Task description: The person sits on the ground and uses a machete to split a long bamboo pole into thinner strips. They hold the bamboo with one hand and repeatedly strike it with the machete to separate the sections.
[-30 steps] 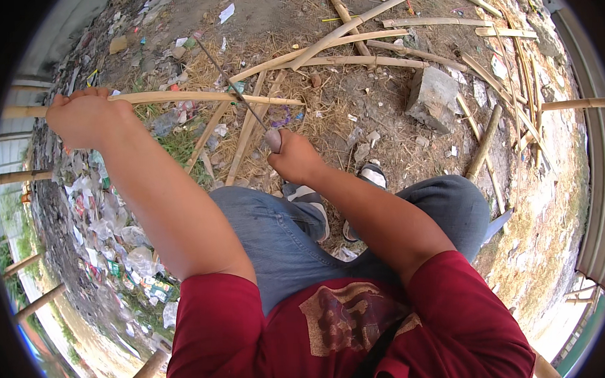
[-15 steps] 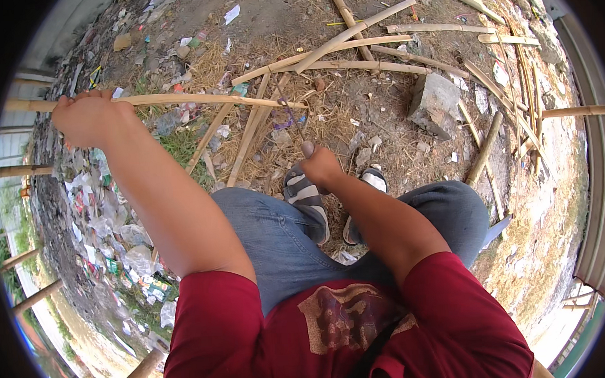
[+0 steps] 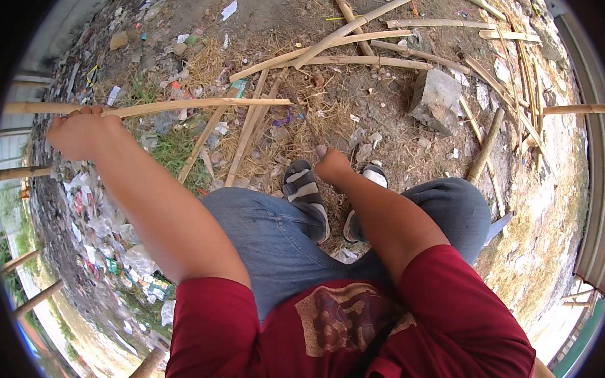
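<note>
My left hand is closed around a long pale bamboo strip, held out level across the far left. The strip's free end stops a little beyond my feet, near the middle. My right hand grips the rounded handle of a long knife in front of my sandals. Its thin, dark blade points away from me and slightly left, and is hard to make out against the dry ground. The blade passes close to the strip's end; whether they touch I cannot tell.
Several bamboo strips lie crossed on the ground ahead. A grey concrete block sits right of centre, with a round bamboo piece beside it. Plastic litter covers the left side. A corrugated metal wall stands at the far right.
The bamboo strip's free end has shifted left, and my left hand has moved slightly left and nearer. My right hand has moved a little to the right with the knife.
</note>
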Demonstrator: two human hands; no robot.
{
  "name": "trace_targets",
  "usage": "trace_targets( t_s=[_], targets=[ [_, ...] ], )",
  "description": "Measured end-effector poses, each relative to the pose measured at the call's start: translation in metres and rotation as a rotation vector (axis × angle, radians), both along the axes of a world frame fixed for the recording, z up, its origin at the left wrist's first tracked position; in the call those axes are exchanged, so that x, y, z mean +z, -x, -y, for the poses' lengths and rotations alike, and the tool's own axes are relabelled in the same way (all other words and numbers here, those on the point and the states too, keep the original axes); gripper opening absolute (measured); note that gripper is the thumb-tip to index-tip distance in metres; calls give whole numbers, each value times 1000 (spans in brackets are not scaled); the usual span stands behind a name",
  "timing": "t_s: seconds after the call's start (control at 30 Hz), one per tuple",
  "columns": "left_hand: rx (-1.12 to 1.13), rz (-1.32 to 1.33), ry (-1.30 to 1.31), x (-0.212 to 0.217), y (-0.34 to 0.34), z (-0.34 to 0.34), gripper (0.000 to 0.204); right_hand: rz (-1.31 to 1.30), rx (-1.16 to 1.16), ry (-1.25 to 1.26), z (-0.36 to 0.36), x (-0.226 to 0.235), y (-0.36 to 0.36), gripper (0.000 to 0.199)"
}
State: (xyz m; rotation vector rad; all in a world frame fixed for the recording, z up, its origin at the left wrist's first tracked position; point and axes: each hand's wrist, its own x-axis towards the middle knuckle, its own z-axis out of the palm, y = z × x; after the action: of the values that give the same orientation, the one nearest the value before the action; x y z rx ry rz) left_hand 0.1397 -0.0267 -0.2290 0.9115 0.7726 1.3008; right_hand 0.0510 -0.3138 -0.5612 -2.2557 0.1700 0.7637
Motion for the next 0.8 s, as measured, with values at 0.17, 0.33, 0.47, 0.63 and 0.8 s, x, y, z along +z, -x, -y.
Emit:
trace_targets(
  t_s=[0.17, 0.33, 0.47, 0.63, 0.8],
  targets=[
    [-25, 30, -90, -2, -8, 0, 21, 71, -10, -136, -41, 46, -1, 42],
    [-22, 10, -114, -8, -3, 0, 21, 281, 196, -349, -67, 107, -6, 36],
    [-32, 48, -71, -9, -3, -16, 22, 181, 73, -190, -34, 22, 4, 37],
    [-68, 56, -58, -3, -1, -10, 24, -116, -129, 12, -2, -15, 7, 44],
    [-213, 87, -189, -1, -7, 5, 25, 87, -62, -187, -50, 43, -2, 42]
  ],
)
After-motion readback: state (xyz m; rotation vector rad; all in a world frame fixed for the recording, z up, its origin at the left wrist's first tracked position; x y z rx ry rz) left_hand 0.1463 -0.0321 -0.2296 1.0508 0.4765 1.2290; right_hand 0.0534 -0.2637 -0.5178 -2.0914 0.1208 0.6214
